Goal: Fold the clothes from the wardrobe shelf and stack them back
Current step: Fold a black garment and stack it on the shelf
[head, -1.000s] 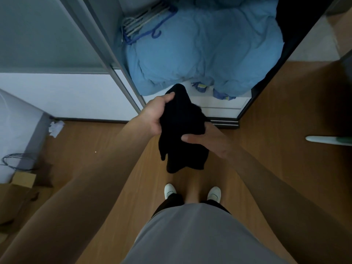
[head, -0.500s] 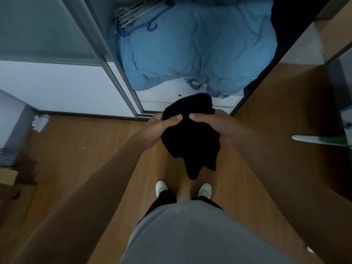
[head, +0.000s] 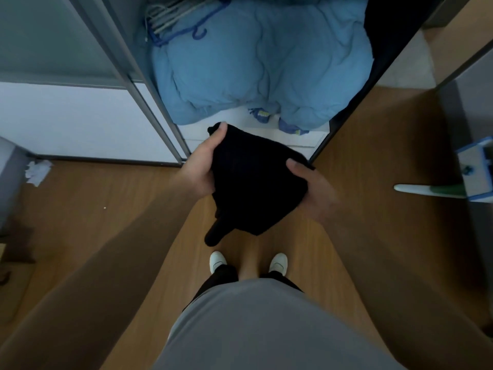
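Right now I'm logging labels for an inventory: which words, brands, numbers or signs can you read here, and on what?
No text here can be read.
blue-and-white box: a dark mark on its side, too blurred to read.
blue and yellow tags under the blue duvet: too small and blurred to read.
black garment, held by the left hand and right hand: no label shows.

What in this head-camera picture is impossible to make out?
Head view, garment: too dark to tell its kind or folds.
Head view, right hand: motion-blurred; fingers hidden under the garment.
Head view, hangers: cut off by the top edge.
Head view, wardrobe: right side lost in shadow.
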`<state>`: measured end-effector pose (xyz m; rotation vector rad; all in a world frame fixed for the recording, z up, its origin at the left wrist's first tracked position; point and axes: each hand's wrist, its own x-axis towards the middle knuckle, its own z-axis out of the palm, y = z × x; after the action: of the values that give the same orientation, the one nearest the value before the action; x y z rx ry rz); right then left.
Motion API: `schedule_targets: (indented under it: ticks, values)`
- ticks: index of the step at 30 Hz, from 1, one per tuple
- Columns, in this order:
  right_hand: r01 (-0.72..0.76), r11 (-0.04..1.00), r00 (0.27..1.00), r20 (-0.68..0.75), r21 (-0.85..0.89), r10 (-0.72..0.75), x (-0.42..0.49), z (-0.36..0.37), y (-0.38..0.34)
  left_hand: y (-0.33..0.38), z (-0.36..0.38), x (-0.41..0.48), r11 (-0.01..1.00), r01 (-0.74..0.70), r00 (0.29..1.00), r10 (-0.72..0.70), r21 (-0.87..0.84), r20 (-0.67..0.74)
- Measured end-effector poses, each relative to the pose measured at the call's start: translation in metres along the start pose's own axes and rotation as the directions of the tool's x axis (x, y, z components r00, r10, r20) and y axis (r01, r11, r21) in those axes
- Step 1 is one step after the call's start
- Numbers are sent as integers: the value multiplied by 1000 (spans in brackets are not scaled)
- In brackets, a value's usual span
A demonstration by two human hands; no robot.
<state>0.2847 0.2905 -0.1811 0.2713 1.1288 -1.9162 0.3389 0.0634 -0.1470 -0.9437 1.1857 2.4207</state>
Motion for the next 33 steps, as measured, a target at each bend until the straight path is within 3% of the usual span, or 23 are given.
schedule_targets:
  ticks: [3,5,8,10,12,16,21,24,29,31,33]
  values:
    - [68,998,998,-14,6,-68,3,6,-16,-3,-17,-3,981,-17,989,-11,192,146]
    - [67,997,997,-24,33,-67,2,3,-22,-6,-18,-2,966,-60,989,23,252,147]
    - [54,998,999,-10,36,-53,-2,-4,-22,-3,-4,0,990,-25,999,22,137,26]
    - [33,995,999,-1,-91,-33,-3,-3,-14,0,3,1,1000,18,999,-18,-8,-41]
    - [52,971,995,-71,-233,-71,-1,4,-11,2,3,2,996,-20,1000,18,-82,-22]
    - [72,917,966,-201,-392,-162,3,18,-24,-2,-8,-1,997,38,998,-42,66,53]
    - [45,896,943,-278,-442,-185,6,11,-51,10,-10,7,993,8,1000,-10,121,18]
    - [15,821,906,-339,-570,-252,9,8,-59,18,-10,11,972,28,999,-34,234,22]
    - [82,552,853,-228,-830,-469,10,17,-60,28,-24,11,934,65,995,-85,351,42]
    - [82,579,851,-245,-811,-464,11,19,-58,30,-29,8,936,86,994,-102,341,30]
    - [63,724,871,-316,-687,-376,13,24,-56,31,-33,6,953,90,995,-96,289,6]
